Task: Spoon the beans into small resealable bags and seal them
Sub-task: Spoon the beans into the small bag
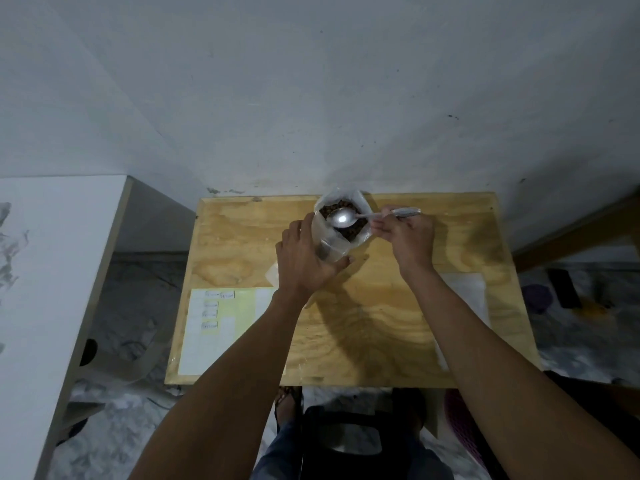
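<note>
1. Below us, the plywood worktop [381,323] carries a lined paper sheet [221,327] at its near left corner.
2. Toward the far edge we see a clear plastic bag [341,225] of brown beans [337,206], standing open-mouthed.
3. Our left hand [306,258] wraps the bag's side, fingers curled around it.
4. Our right hand [407,233] pinches a metal spoon [367,216] by its handle, bowl over the beans.

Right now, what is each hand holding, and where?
Left hand grips the bean bag round its side; right hand pinches the spoon by its handle.
</note>
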A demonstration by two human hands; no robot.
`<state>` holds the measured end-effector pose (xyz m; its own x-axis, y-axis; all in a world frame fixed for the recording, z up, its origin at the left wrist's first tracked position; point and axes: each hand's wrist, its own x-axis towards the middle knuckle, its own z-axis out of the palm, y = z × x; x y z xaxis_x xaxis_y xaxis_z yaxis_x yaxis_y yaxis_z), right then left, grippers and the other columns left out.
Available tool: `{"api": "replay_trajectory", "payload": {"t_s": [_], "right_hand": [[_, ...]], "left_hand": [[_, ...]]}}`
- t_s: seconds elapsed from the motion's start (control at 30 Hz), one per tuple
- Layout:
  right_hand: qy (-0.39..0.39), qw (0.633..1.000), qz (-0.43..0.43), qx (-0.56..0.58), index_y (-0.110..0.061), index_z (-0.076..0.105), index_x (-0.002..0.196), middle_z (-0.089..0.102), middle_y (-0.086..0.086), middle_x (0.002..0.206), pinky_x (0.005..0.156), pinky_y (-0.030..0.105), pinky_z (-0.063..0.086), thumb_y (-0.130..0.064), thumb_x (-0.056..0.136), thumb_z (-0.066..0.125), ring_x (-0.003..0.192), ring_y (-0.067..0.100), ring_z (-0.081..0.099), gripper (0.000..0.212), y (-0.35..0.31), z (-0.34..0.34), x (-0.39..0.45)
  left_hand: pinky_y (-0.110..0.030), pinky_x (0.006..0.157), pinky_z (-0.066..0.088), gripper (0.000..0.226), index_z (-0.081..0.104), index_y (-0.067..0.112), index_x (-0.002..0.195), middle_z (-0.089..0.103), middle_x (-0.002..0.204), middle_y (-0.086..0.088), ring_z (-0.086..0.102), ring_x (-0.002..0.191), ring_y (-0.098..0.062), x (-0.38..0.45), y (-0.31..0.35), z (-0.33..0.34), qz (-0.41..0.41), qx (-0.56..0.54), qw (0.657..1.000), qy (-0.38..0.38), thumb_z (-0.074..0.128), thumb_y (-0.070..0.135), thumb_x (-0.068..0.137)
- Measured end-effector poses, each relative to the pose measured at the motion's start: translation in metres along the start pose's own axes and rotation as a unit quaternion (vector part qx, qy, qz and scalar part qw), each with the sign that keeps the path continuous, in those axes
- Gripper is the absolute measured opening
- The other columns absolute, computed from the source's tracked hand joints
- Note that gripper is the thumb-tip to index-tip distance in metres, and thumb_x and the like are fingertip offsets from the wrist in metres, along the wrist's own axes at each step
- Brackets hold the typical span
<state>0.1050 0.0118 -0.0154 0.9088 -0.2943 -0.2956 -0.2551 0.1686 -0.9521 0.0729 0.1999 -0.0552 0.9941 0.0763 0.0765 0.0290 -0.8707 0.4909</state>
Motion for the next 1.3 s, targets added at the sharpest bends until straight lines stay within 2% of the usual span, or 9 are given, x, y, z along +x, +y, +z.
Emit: {"api": "replay_trajectory", "payload": {"t_s": [0.1, 0.27, 0.4, 0.5, 0.63, 0.7, 0.87, 1.1, 1.3], "right_hand": [[0.068, 0.998, -0.008, -0.003, -0.005, 0.072, 0.092, 0.073, 0.017, 0.08, 0.072, 0.034, 0.062, -0.006, 0.094, 0.066, 0.077, 0.027, 0.075, 0.006, 0.009, -0.001, 0.008], [0.086, 0.996, -0.004, -0.028, 0.003, 0.072, 0.1, 0.071, 0.015, 0.081, 0.074, 0.034, 0.062, -0.001, 0.093, 0.066, 0.073, 0.022, 0.073, 0.01, 0.025, -0.003, 0.014], [0.074, 0.996, 0.009, -0.056, -0.009, 0.075, 0.085, 0.071, 0.015, 0.08, 0.075, 0.041, 0.062, -0.001, 0.09, 0.069, 0.075, 0.027, 0.072, 0.011, 0.037, -0.001, 0.013], [0.061, 0.995, 0.03, -0.067, -0.014, 0.074, 0.081, 0.072, 0.011, 0.074, 0.07, 0.036, 0.061, -0.004, 0.089, 0.071, 0.07, 0.022, 0.073, 0.014, 0.04, 0.003, 0.012], [0.076, 0.993, 0.091, -0.027, -0.001, 0.074, 0.088, 0.072, 0.015, 0.074, 0.066, 0.03, 0.061, -0.001, 0.088, 0.071, 0.067, 0.021, 0.073, 0.003, 0.039, 0.008, 0.019], [0.085, 0.989, 0.117, 0.002, 0.005, 0.072, 0.093, 0.071, 0.017, 0.075, 0.064, 0.029, 0.06, 0.001, 0.088, 0.07, 0.066, 0.022, 0.073, 0.007, 0.038, 0.008, 0.023], [0.097, 0.981, 0.144, 0.081, 0.005, 0.068, 0.088, 0.069, 0.018, 0.072, 0.059, 0.024, 0.058, 0.007, 0.088, 0.068, 0.059, 0.019, 0.072, 0.002, 0.026, 0.006, 0.02], [0.077, 0.98, 0.146, 0.109, 0.007, 0.068, 0.093, 0.07, 0.017, 0.075, 0.065, 0.028, 0.06, 0.007, 0.086, 0.07, 0.068, 0.024, 0.073, 0.007, 0.015, 0.002, 0.013], [0.032, 0.983, 0.143, 0.11, 0.004, 0.069, 0.093, 0.072, 0.017, 0.079, 0.073, 0.033, 0.063, 0.006, 0.086, 0.07, 0.07, 0.025, 0.073, 0.007, 0.003, -0.003, 0.002]], "left_hand": [[-0.047, 0.084, 0.052, 0.115, 0.043, 0.016, 0.143, 0.057, 0.126, -0.005, 0.056, 0.108, -0.026, -0.004, -0.001, 0.0, 0.015, -0.019, 1.0, -0.001, 0.061, 0.092, 0.059], [-0.044, 0.086, 0.051, 0.114, 0.047, 0.015, 0.14, 0.061, 0.123, -0.004, 0.057, 0.106, -0.023, -0.005, 0.002, 0.002, 0.04, -0.07, 0.996, -0.025, 0.061, 0.093, 0.058], [-0.042, 0.09, 0.05, 0.119, 0.047, 0.013, 0.14, 0.06, 0.123, -0.006, 0.055, 0.109, -0.023, -0.003, 0.01, 0.003, 0.034, -0.113, 0.992, -0.05, 0.057, 0.096, 0.055], [-0.041, 0.093, 0.05, 0.123, 0.045, 0.01, 0.142, 0.058, 0.126, -0.007, 0.052, 0.114, -0.022, -0.001, 0.011, 0.006, 0.026, -0.129, 0.989, -0.061, 0.058, 0.095, 0.054], [-0.04, 0.091, 0.05, 0.118, 0.048, 0.006, 0.14, 0.058, 0.123, -0.009, 0.053, 0.111, -0.023, 0.001, 0.012, 0.006, 0.035, -0.136, 0.989, -0.053, 0.065, 0.087, 0.056], [-0.037, 0.091, 0.049, 0.119, 0.048, 0.006, 0.14, 0.059, 0.122, -0.009, 0.054, 0.11, -0.023, 0.001, 0.013, 0.006, 0.037, -0.141, 0.988, -0.052, 0.062, 0.09, 0.056], [-0.041, 0.091, 0.05, 0.12, 0.05, 0.01, 0.136, 0.06, 0.12, -0.006, 0.054, 0.108, -0.022, 0.0, 0.012, 0.004, 0.041, -0.146, 0.987, -0.053, 0.055, 0.098, 0.056], [-0.035, 0.086, 0.048, 0.121, 0.054, 0.004, 0.13, 0.063, 0.114, -0.01, 0.057, 0.102, -0.025, -0.003, 0.015, -0.006, 0.049, -0.121, 0.991, -0.011, 0.048, 0.1, 0.058], [-0.042, 0.08, 0.05, 0.109, 0.054, 0.006, 0.132, 0.063, 0.113, -0.009, 0.058, 0.098, -0.027, 0.005, 0.003, -0.006, 0.054, -0.068, 0.996, 0.005, 0.064, 0.086, 0.06]]}}
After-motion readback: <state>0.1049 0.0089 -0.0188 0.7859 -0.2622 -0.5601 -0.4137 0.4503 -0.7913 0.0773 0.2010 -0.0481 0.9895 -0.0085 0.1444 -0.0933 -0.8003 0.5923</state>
